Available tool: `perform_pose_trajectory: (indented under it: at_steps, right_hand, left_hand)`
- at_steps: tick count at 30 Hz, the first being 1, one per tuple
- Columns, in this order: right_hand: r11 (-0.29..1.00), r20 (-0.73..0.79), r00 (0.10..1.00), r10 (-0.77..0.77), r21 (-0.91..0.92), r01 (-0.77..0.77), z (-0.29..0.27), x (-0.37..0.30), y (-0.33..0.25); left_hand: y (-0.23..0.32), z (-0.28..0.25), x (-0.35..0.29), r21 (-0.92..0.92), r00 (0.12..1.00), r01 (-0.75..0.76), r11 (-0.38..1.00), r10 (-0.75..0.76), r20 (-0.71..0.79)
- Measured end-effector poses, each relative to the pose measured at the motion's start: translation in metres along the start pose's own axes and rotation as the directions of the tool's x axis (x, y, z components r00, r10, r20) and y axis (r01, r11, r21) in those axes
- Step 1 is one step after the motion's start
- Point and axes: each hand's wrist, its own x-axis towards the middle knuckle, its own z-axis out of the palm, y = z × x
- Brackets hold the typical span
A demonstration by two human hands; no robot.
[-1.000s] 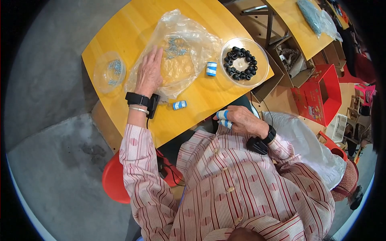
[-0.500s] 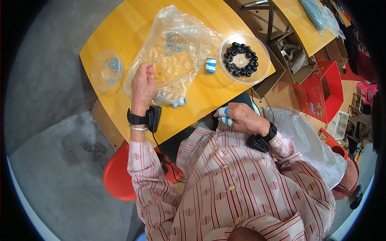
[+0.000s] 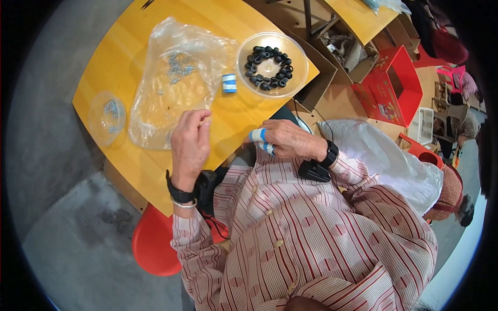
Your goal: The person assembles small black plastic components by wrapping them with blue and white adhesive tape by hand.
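My left hand (image 3: 190, 144) is over the near edge of a clear plastic bag (image 3: 150, 122), its fingers bent and thumb close to the forefinger. Anything between those fingertips is too small or hidden to make out. Small silvery metal pieces (image 3: 179, 70) lie on the bag. At the table's near edge my right hand (image 3: 290, 139) is closed, with blue-and-white tape (image 3: 258, 135) around two fingers; its fingertips are partly hidden. Beyond it stands a round clear tub (image 3: 300, 72) with several black ring-like parts (image 3: 282, 75). A small blue-and-white roll (image 3: 229, 83) sits between bag and tub.
A clear round dish (image 3: 98, 122) with more metal pieces (image 3: 112, 109) stands at the yellow table's (image 3: 93, 67) left edge. To the right are cardboard boxes (image 3: 319, 67), a red box (image 3: 376, 90) and a large white sack (image 3: 381, 160). A red stool (image 3: 153, 243) stands below the table.
My left hand has drawn back from the middle of the bag toward my body and the right hand. The right hand stays near the table edge. The whole view has shifted.
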Motion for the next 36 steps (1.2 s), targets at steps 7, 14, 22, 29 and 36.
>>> perform_pose_trajectory:
  at_steps: [7,14,22,29,36]
  right_hand:
    - [0.972,-0.281,0.956,-0.083,-0.234,0.015,-0.023,-0.009,-0.003]
    - [0.743,-0.495,0.858,0.139,-0.520,-0.421,-0.034,-0.014,0.021]
    - [0.771,-0.591,0.788,-0.173,-0.579,-0.265,-0.040,-0.015,0.006]
    - [0.798,-0.244,0.901,-0.360,-0.581,0.161,-0.023,0.020,-0.040]
    - [0.716,0.179,0.818,-0.546,-0.406,0.567,0.048,0.105,-0.078]
  left_hand:
    - [0.021,0.034,0.002,-0.102,0.992,-0.075,0.992,0.084,0.089]
    - [0.033,0.032,-0.007,-0.081,0.996,-0.087,0.993,0.090,0.029]
    - [0.005,-0.006,-0.058,-0.270,0.922,0.225,0.936,-0.294,-0.251]
    - [-0.044,-0.034,-0.112,-0.611,0.767,0.283,0.740,-0.556,-0.319]
    - [-0.050,-0.052,-0.130,-0.711,0.676,0.208,0.672,-0.624,-0.393]
